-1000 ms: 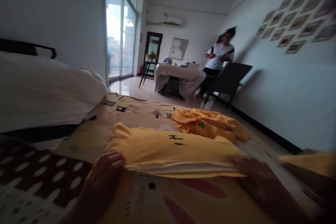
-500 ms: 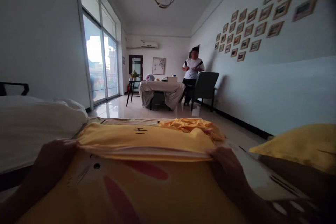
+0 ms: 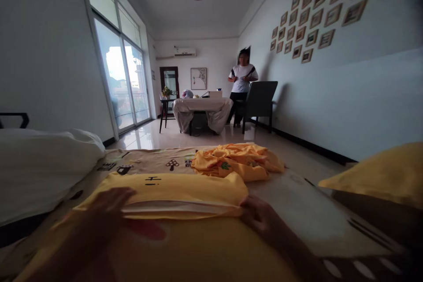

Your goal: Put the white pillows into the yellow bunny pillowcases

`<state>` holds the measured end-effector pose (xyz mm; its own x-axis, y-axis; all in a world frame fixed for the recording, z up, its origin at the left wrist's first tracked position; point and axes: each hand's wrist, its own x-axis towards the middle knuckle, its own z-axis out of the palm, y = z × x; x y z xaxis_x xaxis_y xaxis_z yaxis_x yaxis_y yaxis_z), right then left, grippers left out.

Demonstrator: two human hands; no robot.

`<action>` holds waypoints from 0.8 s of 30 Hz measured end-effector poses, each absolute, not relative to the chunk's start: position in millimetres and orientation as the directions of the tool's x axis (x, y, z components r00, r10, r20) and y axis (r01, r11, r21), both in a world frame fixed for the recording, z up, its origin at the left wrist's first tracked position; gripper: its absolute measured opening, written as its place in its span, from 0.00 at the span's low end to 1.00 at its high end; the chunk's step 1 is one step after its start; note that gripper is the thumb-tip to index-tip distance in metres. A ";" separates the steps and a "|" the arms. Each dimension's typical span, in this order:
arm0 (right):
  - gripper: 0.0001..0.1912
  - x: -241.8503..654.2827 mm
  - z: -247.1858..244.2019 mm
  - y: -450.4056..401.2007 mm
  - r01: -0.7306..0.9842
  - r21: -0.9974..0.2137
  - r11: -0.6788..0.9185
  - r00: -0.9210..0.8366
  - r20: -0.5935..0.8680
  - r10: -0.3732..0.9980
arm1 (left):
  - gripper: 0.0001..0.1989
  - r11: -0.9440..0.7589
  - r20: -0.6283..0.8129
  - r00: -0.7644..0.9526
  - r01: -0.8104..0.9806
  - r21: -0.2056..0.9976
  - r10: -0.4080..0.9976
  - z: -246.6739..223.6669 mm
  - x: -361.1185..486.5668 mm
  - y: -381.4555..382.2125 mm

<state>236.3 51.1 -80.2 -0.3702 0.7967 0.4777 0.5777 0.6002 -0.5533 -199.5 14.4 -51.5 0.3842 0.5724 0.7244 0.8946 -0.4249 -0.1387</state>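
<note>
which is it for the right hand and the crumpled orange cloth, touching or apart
Apart: the head view shows a strip of pale surface between the right hand and the crumpled orange cloth beyond.

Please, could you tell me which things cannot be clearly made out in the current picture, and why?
All in the head view:
Left end of the pale strip on the yellow cloth: hidden by the left hand.
Left hand's grip: dark and blurred.
White bundle: cut off by the left edge.
Yellow piece: cut off by the right edge.
Contents of framed wall pictures: too small.
</note>
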 end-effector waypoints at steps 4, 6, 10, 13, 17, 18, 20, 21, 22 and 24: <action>0.05 233.1 -86.0 46.2 0.619 -0.442 0.649 -0.326 0.606 0.725 | 0.16 -0.732 0.498 0.681 0.669 -0.125 0.537 -27.8 -58.1 4.1; 0.07 235.0 -90.7 48.1 0.623 -0.369 0.690 -0.332 0.673 0.660 | 0.07 -0.751 0.436 0.710 0.651 -0.109 0.553 -21.6 -3.0 7.2; 0.07 238.7 -99.6 53.3 0.620 -0.291 0.729 -0.347 0.732 0.587 | 0.06 -0.716 0.342 0.712 0.684 -0.142 0.613 -29.5 44.2 29.5; 0.06 238.5 -101.3 54.1 0.606 -0.282 0.744 -0.360 0.737 0.573 | 0.04 -0.747 0.390 0.740 0.642 -0.171 0.548 -45.4 45.9 41.4; 0.07 237.5 -98.9 53.7 0.591 -0.198 0.782 -0.374 0.792 0.483 | 0.06 -0.811 0.552 0.700 0.581 -0.070 0.453 -58.1 44.0 41.6; 0.08 237.4 -98.2 53.9 0.589 -0.167 0.791 -0.378 0.808 0.453 | 0.07 -0.827 0.571 0.689 0.561 -0.031 0.446 -59.1 44.4 40.9; 0.09 237.5 -97.2 54.2 0.584 -0.121 0.803 -0.382 0.832 0.403 | 0.07 -0.850 0.582 0.684 0.526 0.023 0.439 -59.2 45.5 40.0; 0.10 237.6 -96.7 54.2 0.583 -0.112 0.805 -0.381 0.837 0.392 | 0.07 -0.857 0.575 0.691 0.514 0.034 0.438 -58.5 45.9 39.9; 0.11 237.7 -96.3 54.1 0.582 -0.107 0.806 -0.382 0.840 0.386 | 0.06 -0.858 0.556 0.702 0.512 0.042 0.445 -57.3 46.1 40.0; 0.11 237.8 -95.2 53.4 0.580 -0.101 0.808 -0.387 0.839 0.382 | 0.05 -0.850 0.498 0.720 0.522 0.072 0.484 -53.8 46.1 40.3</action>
